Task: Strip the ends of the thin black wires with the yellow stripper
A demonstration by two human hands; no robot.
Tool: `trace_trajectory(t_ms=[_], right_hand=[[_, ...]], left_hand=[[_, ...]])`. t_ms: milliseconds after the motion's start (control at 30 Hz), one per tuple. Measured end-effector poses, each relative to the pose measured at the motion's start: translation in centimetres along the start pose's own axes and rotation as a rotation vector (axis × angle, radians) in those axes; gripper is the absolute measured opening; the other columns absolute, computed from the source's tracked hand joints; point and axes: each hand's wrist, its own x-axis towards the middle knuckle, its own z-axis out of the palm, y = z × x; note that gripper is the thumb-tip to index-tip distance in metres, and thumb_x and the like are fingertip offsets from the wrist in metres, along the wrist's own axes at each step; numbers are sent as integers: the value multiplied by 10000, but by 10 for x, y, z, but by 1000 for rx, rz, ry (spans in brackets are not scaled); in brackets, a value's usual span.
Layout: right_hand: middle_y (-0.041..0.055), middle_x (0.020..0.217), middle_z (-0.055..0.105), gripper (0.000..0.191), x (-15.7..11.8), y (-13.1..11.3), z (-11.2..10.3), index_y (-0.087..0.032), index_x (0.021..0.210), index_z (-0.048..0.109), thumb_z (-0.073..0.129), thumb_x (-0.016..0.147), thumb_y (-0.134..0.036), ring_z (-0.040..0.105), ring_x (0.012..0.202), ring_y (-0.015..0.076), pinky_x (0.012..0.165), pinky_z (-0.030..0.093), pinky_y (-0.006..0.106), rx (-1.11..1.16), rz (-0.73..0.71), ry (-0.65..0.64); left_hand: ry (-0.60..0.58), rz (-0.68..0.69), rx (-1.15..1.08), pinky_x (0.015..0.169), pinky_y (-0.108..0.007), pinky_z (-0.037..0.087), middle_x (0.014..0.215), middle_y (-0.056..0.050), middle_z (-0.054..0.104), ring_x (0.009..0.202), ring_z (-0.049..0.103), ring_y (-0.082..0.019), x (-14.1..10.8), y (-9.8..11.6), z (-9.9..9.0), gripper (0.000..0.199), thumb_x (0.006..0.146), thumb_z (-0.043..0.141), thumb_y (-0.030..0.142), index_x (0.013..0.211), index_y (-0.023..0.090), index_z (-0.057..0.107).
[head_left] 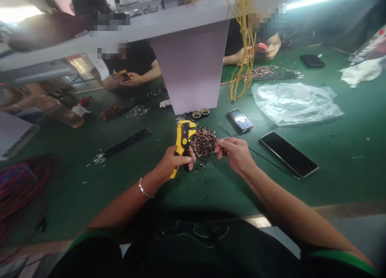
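Note:
My left hand (173,160) is wrapped round the handles of a yellow and black wire stripper (182,139), its head pointing away from me. Close by on the right, my right hand (237,152) pinches a thin black wire (271,162), whose length trails out behind the hand toward a phone. Between the two hands lies a pile of short black wire offcuts with coppery ends (205,142). Loose scraps are scattered below it on the green table. My fingers hide the wire's near end.
A keypad phone (240,120), a large phone (288,154) and a clear plastic bag (295,103) lie to the right. Tape rolls (200,114) sit by a white partition (193,68). Black wires (126,143) and red cable coils (21,189) are left. Co-workers handle tools opposite.

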Motion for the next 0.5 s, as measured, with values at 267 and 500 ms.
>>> trace_trajectory(t_ms=[267,500], right_hand=[[37,569,703,168,-2,2,2,-139,638,717,792,677,-284,562,391,110,416,422,244,63,55,-49],[29,606,715,147,2,5,-6,-144,664,731,794,691,-273,576,428,104,447,454,237,86,89,-87]], left_hand=[[-64,-87,-61,662,-382,514,992,-151,709,650,626,-178,10,11,-4,303,677,704,198,957,120,621],[-125,-59,-228,764,-415,489,1001,-139,683,765,627,-217,8,16,-25,471,629,646,178,1095,116,621]])
